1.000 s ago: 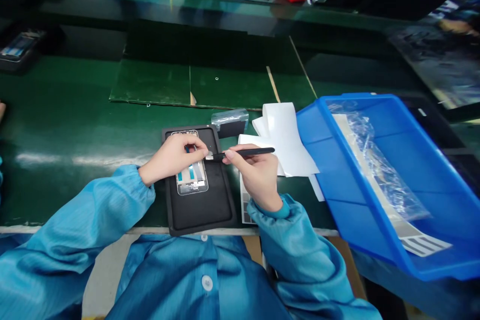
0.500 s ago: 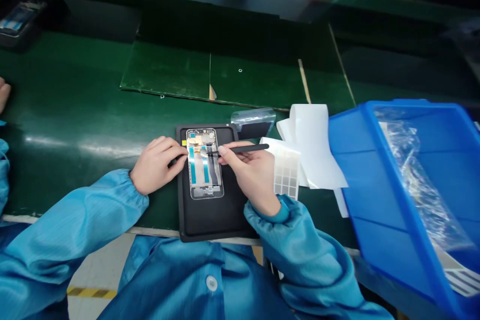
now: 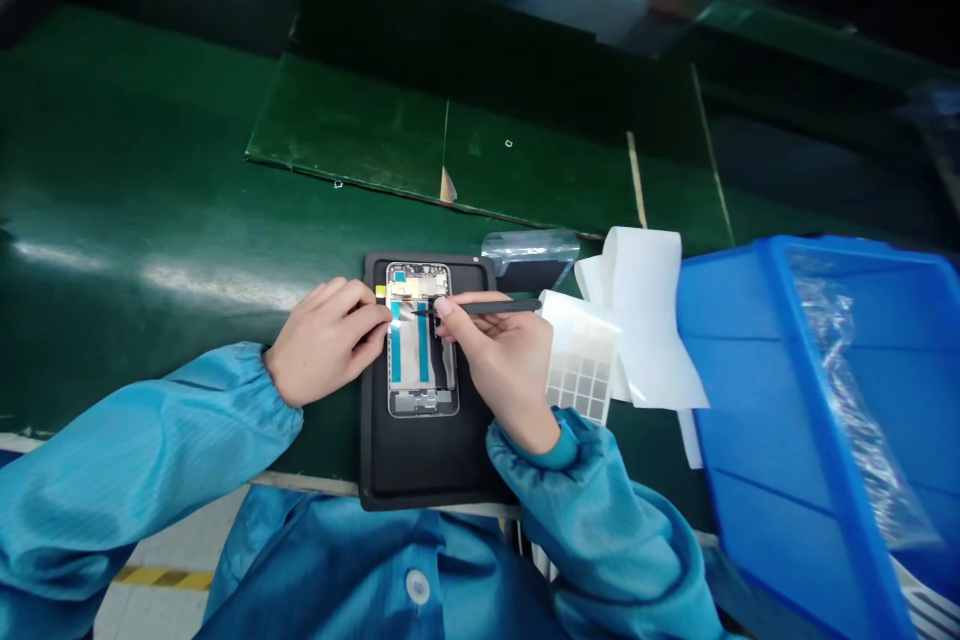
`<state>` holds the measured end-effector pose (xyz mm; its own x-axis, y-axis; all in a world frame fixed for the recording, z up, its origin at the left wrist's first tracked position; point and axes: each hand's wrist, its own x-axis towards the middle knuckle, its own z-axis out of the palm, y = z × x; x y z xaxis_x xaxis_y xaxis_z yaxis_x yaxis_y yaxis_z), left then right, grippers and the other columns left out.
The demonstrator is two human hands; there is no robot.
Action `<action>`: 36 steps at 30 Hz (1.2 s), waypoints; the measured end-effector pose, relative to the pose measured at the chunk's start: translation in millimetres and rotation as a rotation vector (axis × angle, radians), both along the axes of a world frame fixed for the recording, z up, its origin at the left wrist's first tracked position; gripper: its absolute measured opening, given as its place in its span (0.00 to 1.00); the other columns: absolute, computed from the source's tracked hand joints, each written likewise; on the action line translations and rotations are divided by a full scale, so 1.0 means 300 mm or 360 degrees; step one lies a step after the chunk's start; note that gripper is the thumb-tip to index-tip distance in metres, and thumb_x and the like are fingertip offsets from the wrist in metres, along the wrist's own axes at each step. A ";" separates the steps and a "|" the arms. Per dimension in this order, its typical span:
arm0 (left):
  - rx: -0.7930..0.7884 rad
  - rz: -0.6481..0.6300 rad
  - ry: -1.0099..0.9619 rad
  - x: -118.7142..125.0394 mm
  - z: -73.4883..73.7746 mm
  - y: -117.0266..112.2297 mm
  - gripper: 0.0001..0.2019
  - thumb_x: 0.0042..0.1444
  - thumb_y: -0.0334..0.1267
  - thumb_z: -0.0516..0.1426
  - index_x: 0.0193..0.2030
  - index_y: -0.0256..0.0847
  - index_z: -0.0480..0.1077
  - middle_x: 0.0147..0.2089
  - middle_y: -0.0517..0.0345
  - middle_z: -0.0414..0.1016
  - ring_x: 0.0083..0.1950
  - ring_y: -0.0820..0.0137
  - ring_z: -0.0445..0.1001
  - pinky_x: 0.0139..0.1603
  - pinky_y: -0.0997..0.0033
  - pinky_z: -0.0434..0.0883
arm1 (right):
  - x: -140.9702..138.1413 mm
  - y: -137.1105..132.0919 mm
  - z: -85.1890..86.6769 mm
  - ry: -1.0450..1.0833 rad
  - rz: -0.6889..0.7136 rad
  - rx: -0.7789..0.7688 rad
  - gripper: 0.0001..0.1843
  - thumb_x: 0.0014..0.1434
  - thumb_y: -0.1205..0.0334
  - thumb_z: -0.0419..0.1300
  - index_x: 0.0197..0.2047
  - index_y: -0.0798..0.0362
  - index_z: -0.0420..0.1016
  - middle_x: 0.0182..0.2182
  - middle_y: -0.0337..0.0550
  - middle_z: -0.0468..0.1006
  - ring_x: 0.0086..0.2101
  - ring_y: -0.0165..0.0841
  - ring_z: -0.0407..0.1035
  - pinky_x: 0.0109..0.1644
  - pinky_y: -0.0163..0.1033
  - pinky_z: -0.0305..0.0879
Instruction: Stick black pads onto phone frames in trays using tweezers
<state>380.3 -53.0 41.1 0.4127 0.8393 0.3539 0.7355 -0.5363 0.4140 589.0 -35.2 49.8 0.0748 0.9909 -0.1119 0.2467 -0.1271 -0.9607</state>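
An opened phone (image 3: 409, 360) with blue strips and bare inner parts lies in a black tray (image 3: 427, 465) at the table's front edge. At the phone's upper left edge, the bent thumb and fingers of my left hand (image 3: 330, 340) are pinched together against its rim. My right hand (image 3: 502, 350) grips black tweezers (image 3: 495, 306) like a pen. Their dark tips point left over the upper middle of the phone. A small yellow tab (image 3: 381, 291) shows beside the phone's upper left side. My right fingers cover part of the phone's right edge.
Right of the tray lie a sheet of grey square labels (image 3: 581, 375), curled white paper (image 3: 645, 320) and a clear plastic piece (image 3: 529, 245). A blue bin (image 3: 750, 400) holding clear plastic wrap (image 3: 855, 400) stands farther right. A raised green board (image 3: 375, 140) lies behind.
The whole view has shifted, and another person's hand and sleeve at the left have left it. The tweezer tips sit slightly closer to the phone's left side. Both hands keep their grips.
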 end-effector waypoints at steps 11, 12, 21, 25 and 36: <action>-0.0026 -0.0008 -0.0003 0.000 -0.002 -0.004 0.09 0.67 0.36 0.53 0.43 0.39 0.75 0.40 0.52 0.73 0.40 0.66 0.69 0.42 0.64 0.70 | -0.004 -0.001 0.015 -0.0080 0.0012 0.0014 0.14 0.54 0.51 0.72 0.32 0.53 0.81 0.24 0.42 0.81 0.25 0.38 0.78 0.29 0.39 0.77; -0.0022 -0.0009 -0.0006 0.000 -0.002 -0.004 0.09 0.67 0.36 0.53 0.42 0.39 0.75 0.39 0.52 0.73 0.40 0.66 0.69 0.41 0.64 0.71 | -0.005 -0.001 0.014 -0.0072 0.0008 0.0020 0.14 0.54 0.51 0.72 0.32 0.53 0.81 0.24 0.42 0.81 0.25 0.38 0.78 0.29 0.39 0.77; -0.0012 -0.0014 -0.0007 0.000 0.003 -0.001 0.09 0.66 0.35 0.53 0.42 0.38 0.75 0.39 0.52 0.73 0.40 0.66 0.70 0.41 0.64 0.71 | -0.003 -0.003 0.007 -0.0039 0.0011 0.0016 0.12 0.55 0.52 0.72 0.33 0.53 0.81 0.24 0.41 0.81 0.25 0.38 0.78 0.29 0.39 0.77; -0.0024 -0.0021 -0.0007 -0.001 0.001 -0.001 0.08 0.66 0.35 0.53 0.43 0.39 0.74 0.39 0.52 0.73 0.40 0.66 0.69 0.41 0.64 0.71 | -0.002 -0.002 0.007 -0.0058 0.0012 0.0003 0.13 0.54 0.51 0.72 0.33 0.52 0.81 0.23 0.41 0.81 0.25 0.38 0.78 0.28 0.39 0.76; -0.0004 -0.0007 0.0033 -0.006 0.003 -0.004 0.10 0.65 0.36 0.54 0.48 0.38 0.75 0.47 0.47 0.72 0.46 0.61 0.69 0.45 0.59 0.71 | -0.009 0.000 0.017 -0.0059 0.0020 -0.0002 0.12 0.54 0.53 0.71 0.32 0.53 0.81 0.24 0.42 0.82 0.25 0.36 0.78 0.27 0.36 0.75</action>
